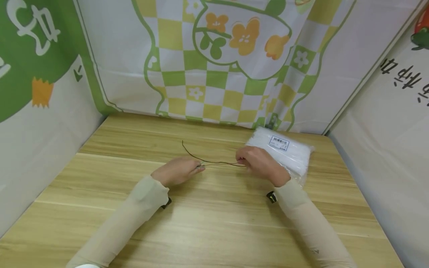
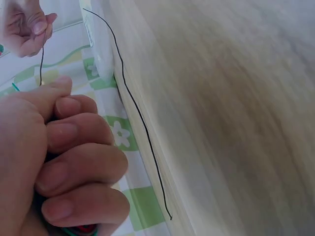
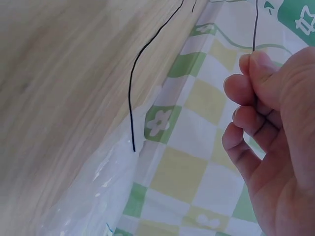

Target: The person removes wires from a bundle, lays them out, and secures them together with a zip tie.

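a thin wire (image 2: pixel 42 64) runs between the person's two hands, just above the middle of the table, and looks nearly straight. the left hand (image 1: pixel 177 171) has one end, nipped between thumb and forefinger, with the other fingers folded in toward the palm. down in that fist i can see a green and red bit (image 2: pixel 84 229), and a small green tip (image 2: pixel 15 87) pokes out past the thumb. the right hand (image 1: pixel 259 163) pinches the wire further along, thumb against fingertip, its other fingers bent.

close by the hands lies a black wire (image 2: pixel 133 101), loosely curved, one end off toward the far left. its other end runs in by the right hand and the pack; whether it touches either, i can't quite make out.

the pack (image 1: pixel 295 149) is white, wrapped in clear plastic, with a blue-edged label (image 1: pixel 279 143) on top. it sits just beyond the right hand, toward the back of the table (image 1: pixel 207 227), which is pale wood. both sleeves are light, and a small black piece (image 1: pixel 272 197) shows at each wrist.

behind it all hangs a cloth (image 1: pixel 194 80) in green and yellow checks, with orange flowers above.
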Available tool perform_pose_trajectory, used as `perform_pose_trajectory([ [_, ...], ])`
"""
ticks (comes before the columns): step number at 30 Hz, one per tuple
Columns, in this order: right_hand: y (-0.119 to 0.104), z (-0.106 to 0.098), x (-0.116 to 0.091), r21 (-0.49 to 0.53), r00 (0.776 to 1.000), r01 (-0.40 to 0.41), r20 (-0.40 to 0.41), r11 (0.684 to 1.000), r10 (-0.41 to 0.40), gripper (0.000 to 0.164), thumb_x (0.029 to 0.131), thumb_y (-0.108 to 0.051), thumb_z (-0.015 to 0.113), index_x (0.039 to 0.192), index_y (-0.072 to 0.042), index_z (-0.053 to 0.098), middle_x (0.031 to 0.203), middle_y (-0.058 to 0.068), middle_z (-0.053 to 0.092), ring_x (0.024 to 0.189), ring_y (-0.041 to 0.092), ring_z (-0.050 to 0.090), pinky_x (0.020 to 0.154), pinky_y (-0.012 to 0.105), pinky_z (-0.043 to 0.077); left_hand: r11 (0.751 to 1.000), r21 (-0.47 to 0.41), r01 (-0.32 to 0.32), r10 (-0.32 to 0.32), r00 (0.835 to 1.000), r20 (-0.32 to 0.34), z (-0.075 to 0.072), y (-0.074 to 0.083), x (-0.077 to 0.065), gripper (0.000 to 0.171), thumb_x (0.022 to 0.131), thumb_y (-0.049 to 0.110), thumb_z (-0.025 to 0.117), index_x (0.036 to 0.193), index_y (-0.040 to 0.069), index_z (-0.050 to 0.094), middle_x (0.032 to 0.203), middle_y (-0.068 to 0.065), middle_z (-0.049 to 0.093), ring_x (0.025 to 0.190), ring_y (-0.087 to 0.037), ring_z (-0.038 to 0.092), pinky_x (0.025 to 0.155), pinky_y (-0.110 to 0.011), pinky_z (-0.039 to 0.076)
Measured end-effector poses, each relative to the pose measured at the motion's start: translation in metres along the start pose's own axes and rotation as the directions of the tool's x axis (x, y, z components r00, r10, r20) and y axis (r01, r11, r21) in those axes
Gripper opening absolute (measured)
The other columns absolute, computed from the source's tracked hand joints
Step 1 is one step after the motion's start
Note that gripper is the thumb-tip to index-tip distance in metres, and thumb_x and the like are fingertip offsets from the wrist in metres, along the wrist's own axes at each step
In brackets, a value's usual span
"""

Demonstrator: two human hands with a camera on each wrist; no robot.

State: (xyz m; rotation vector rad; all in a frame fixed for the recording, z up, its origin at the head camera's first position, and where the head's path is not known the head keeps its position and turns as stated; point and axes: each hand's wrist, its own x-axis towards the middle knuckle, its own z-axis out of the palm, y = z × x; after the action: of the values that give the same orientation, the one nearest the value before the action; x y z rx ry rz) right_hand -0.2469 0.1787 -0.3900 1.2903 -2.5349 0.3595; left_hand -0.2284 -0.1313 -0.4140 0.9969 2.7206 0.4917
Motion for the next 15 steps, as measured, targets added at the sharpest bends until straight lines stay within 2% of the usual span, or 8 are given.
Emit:
perform_pose_trajectory([
  [3, 0.005, 0.000, -0.005, 0.012, 1.000, 0.014, -0.010, 1.000, -0.014, 0.021, 0.090, 0.010, 0.069, 0.083, -0.010, 0.065, 0.079, -0.002, 0.065, 0.073, 0.015, 0.058, 0.071, 0.035, 0.053, 1.000, -0.012, -0.010, 0.010, 1.000, 0.000, -0.001, -0.002, -0.002, 0.040, 0.116, 0.036, 0.041, 0.106, 0.013, 0.072, 0.096, 0.001, 0.072, 0.105, -0.022, 0.072, 0.104, -0.047, 0.055],
  [7, 0.011, 0.001, -0.010, 0.013, 1.000, 0.022, -0.018, 1.000, -0.022, 0.023, 0.088, 0.012, 0.069, 0.082, -0.009, 0.064, 0.077, -0.001, 0.063, 0.072, 0.015, 0.056, 0.070, 0.035, 0.051, 1.000, -0.026, -0.004, 0.004, 1.000, 0.017, -0.004, -0.005, -0.007, 0.042, 0.116, 0.037, 0.039, 0.110, 0.011, 0.072, 0.103, -0.002, 0.074, 0.106, -0.023, 0.072, 0.104, -0.049, 0.055],
  [10, 0.017, -0.001, -0.015, 0.015, 1.000, -0.006, -0.020, 1.000, 0.006, 0.025, 0.087, 0.014, 0.068, 0.080, -0.009, 0.062, 0.075, -0.001, 0.061, 0.071, 0.014, 0.053, 0.069, 0.033, 0.049, 0.999, -0.034, 0.002, -0.001, 1.000, 0.026, -0.007, -0.010, -0.012, 0.041, 0.116, 0.035, 0.039, 0.111, 0.010, 0.072, 0.105, -0.004, 0.075, 0.105, -0.024, 0.072, 0.102, -0.049, 0.055],
  [15, 0.026, -0.004, -0.026, 0.029, 0.998, -0.058, 0.001, 0.998, 0.058, 0.030, 0.080, 0.021, 0.058, 0.078, -0.009, 0.060, 0.073, -0.001, 0.057, 0.072, 0.015, 0.050, 0.069, 0.032, 0.046, 0.999, -0.052, 0.006, -0.005, 1.000, 0.013, -0.010, -0.022, -0.021, 0.042, 0.116, 0.033, 0.039, 0.121, 0.007, 0.071, 0.114, -0.006, 0.075, 0.112, -0.027, 0.072, 0.105, -0.052, 0.054],
])
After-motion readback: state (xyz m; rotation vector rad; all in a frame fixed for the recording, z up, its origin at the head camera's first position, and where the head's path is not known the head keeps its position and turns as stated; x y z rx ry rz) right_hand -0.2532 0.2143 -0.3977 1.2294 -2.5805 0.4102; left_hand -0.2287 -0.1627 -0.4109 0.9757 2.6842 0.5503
